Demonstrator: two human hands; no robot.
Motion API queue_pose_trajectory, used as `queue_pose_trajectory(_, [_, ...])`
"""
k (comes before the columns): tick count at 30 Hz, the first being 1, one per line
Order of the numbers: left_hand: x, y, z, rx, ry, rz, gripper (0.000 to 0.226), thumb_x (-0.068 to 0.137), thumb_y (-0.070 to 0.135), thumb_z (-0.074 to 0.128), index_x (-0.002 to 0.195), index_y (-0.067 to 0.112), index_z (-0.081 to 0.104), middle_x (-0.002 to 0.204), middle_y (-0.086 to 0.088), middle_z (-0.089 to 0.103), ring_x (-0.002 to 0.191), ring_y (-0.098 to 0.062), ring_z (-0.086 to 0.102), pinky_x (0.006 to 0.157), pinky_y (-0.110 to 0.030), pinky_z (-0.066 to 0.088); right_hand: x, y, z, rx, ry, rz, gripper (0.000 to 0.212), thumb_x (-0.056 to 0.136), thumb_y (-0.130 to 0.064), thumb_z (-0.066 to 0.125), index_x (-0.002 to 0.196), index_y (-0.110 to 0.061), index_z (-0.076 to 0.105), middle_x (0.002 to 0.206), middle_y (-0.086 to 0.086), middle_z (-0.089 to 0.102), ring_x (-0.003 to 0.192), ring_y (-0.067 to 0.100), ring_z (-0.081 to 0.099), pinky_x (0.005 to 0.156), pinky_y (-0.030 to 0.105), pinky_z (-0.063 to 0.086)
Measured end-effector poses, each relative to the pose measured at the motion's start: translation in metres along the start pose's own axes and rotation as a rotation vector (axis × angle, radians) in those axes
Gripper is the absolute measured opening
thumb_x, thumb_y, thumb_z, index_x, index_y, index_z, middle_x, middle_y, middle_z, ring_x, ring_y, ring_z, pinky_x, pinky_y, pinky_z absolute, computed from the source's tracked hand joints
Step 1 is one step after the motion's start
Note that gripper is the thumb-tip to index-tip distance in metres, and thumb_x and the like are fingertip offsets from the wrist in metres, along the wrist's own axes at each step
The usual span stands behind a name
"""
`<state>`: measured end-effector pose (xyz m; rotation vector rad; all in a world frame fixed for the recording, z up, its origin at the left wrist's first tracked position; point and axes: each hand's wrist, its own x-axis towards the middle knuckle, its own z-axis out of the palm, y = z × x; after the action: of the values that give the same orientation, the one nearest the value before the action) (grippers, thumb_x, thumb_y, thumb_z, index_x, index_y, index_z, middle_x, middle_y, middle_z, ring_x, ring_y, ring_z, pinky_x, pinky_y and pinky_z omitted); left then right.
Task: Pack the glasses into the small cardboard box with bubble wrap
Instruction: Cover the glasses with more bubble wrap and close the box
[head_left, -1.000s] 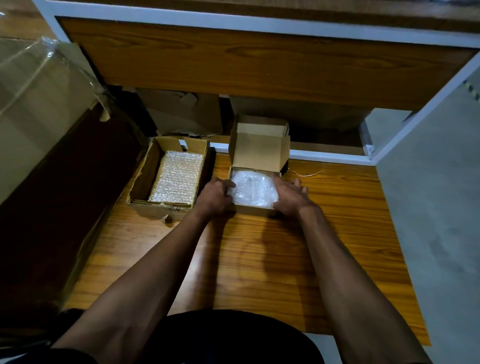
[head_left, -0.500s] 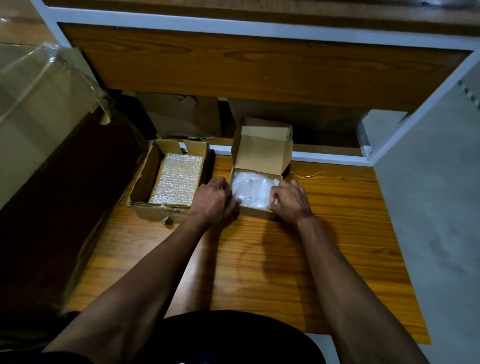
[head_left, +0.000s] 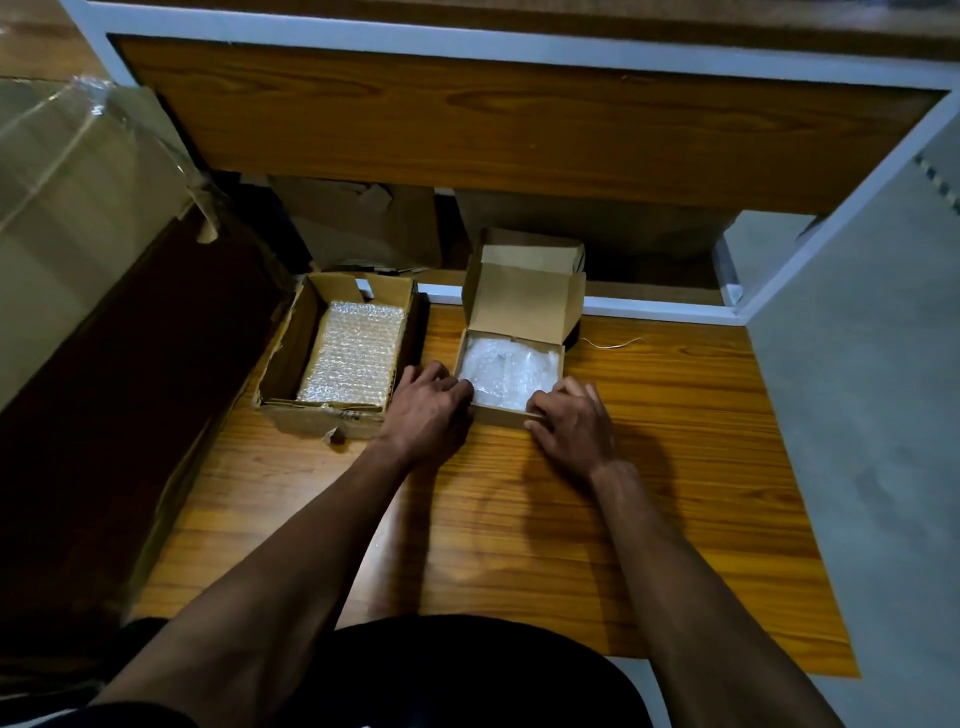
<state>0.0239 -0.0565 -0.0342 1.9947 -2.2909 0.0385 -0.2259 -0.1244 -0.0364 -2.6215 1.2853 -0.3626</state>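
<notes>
I see a wooden table (head_left: 519, 519) filling the lower view, with a wooden shelf panel (head_left: 519, 130) in a white frame above its far edge. A large carton (head_left: 67, 197) covered in clear film stands at the far left. On the table's far left corner sits an open cardboard tray (head_left: 291, 358) holding a flat stack of bubble wrap sheets (head_left: 356, 356). Just beside it, to the right, is the small cardboard box (head_left: 506, 413), lid (head_left: 524, 306) raised and leaning back. The box is filled with bubble wrap (head_left: 506, 369); I cannot make out the glasses under it. My left hand (head_left: 428, 410) rests at the box's near left corner, fingers curled together, tips on the rim and the wrap's edge. My right hand (head_left: 569, 423) lies over the near right corner, fingers bent down onto the front wall. A thin wire (head_left: 610, 344) lies on the table right of the box.
</notes>
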Motion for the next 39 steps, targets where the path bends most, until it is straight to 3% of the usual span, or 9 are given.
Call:
queue_pose_trajectory(7, [0.000, 0.001, -0.002, 0.021, -0.035, 0.003, 0.038, 0.101, 0.056, 0.034, 0.108, 0.027, 0.057, 0.109, 0.001, 0.074, 0.119, -0.026, 0.048, 0.092, -0.048, 0.031, 0.000, 0.001, 0.008, -0.034, 0.015, 0.029, 0.019, 0.093, -0.040, 0.075, 0.096, -0.024, 0.066, 0.099, 0.003, 0.061, 0.094, 0.018, 0.052, 0.081, 0.034, 0.042])
queue_pose_trajectory(11, [0.009, 0.006, -0.007, 0.002, 0.094, 0.019, 0.033, 0.105, 0.052, 0.039, 0.104, 0.026, 0.057, 0.105, 0.003, 0.070, 0.111, -0.023, 0.050, 0.090, -0.047, 0.034, 0.007, -0.001, 0.006, -0.007, 0.130, -0.015, 0.014, 0.099, -0.035, 0.062, 0.098, -0.022, 0.059, 0.092, 0.001, 0.062, 0.088, 0.020, 0.056, 0.078, 0.036, 0.041])
queue_pose_trajectory(13, [0.019, 0.010, -0.009, -0.054, 0.123, 0.002, 0.032, 0.105, 0.049, 0.039, 0.115, 0.025, 0.057, 0.115, 0.002, 0.065, 0.113, -0.023, 0.053, 0.093, -0.047, 0.035, 0.016, -0.004, 0.004, -0.024, 0.163, -0.013, 0.019, 0.100, -0.030, 0.057, 0.115, -0.019, 0.061, 0.111, 0.003, 0.066, 0.101, 0.023, 0.061, 0.088, 0.040, 0.042])
queue_pose_trajectory(15, [0.032, 0.013, -0.009, -0.074, 0.049, -0.030, 0.045, 0.105, 0.052, 0.033, 0.136, 0.026, 0.051, 0.137, 0.000, 0.058, 0.126, -0.023, 0.052, 0.104, -0.051, 0.034, 0.027, -0.007, 0.007, -0.064, 0.132, 0.047, 0.041, 0.100, -0.034, 0.057, 0.136, -0.016, 0.056, 0.134, 0.006, 0.063, 0.122, 0.023, 0.060, 0.104, 0.048, 0.037])
queue_pose_trajectory(19, [0.051, 0.012, 0.000, -0.062, -0.136, -0.050, 0.068, 0.105, 0.062, 0.018, 0.163, 0.026, 0.025, 0.166, -0.002, 0.035, 0.148, -0.024, 0.040, 0.121, -0.060, 0.016, 0.038, -0.009, 0.015, -0.115, -0.003, 0.155, 0.068, 0.101, -0.052, 0.049, 0.156, -0.013, 0.039, 0.156, 0.010, 0.050, 0.139, 0.025, 0.052, 0.116, 0.065, 0.023])
queue_pose_trajectory(26, [0.060, 0.013, 0.009, -0.019, -0.322, -0.079, 0.086, 0.098, 0.073, 0.007, 0.168, 0.023, 0.008, 0.175, -0.004, 0.012, 0.159, -0.024, 0.019, 0.122, -0.068, -0.001, 0.054, -0.006, 0.015, -0.244, -0.139, 0.091, 0.082, 0.099, -0.066, 0.042, 0.162, -0.015, 0.029, 0.156, 0.014, 0.045, 0.134, 0.030, 0.055, 0.116, 0.067, 0.021])
queue_pose_trajectory(31, [0.064, 0.017, 0.008, 0.001, -0.359, -0.106, 0.087, 0.099, 0.071, 0.017, 0.168, 0.019, 0.004, 0.174, -0.005, 0.015, 0.158, -0.031, 0.014, 0.121, -0.068, 0.003, 0.065, -0.009, 0.010, -0.301, -0.226, 0.085, 0.088, 0.096, -0.071, 0.041, 0.164, -0.016, 0.024, 0.151, 0.018, 0.049, 0.133, 0.032, 0.054, 0.119, 0.065, 0.014])
queue_pose_trajectory(36, [0.063, 0.018, 0.006, -0.009, -0.371, -0.108, 0.089, 0.098, 0.072, 0.016, 0.168, 0.019, 0.002, 0.175, -0.005, 0.012, 0.160, -0.032, 0.007, 0.121, -0.069, -0.006, 0.072, -0.013, 0.005, -0.319, -0.299, 0.099, 0.092, 0.095, -0.074, 0.042, 0.165, -0.018, 0.020, 0.155, 0.017, 0.044, 0.138, 0.032, 0.050, 0.120, 0.063, 0.011])
queue_pose_trajectory(39, [0.060, 0.014, 0.002, -0.034, -0.346, -0.091, 0.093, 0.095, 0.076, 0.013, 0.168, 0.020, 0.003, 0.175, -0.005, 0.012, 0.161, -0.030, 0.006, 0.121, -0.069, -0.007, 0.069, -0.012, 0.003, -0.265, -0.268, 0.130, 0.091, 0.093, -0.073, 0.049, 0.163, -0.019, 0.024, 0.154, 0.013, 0.044, 0.137, 0.029, 0.050, 0.117, 0.062, 0.019])
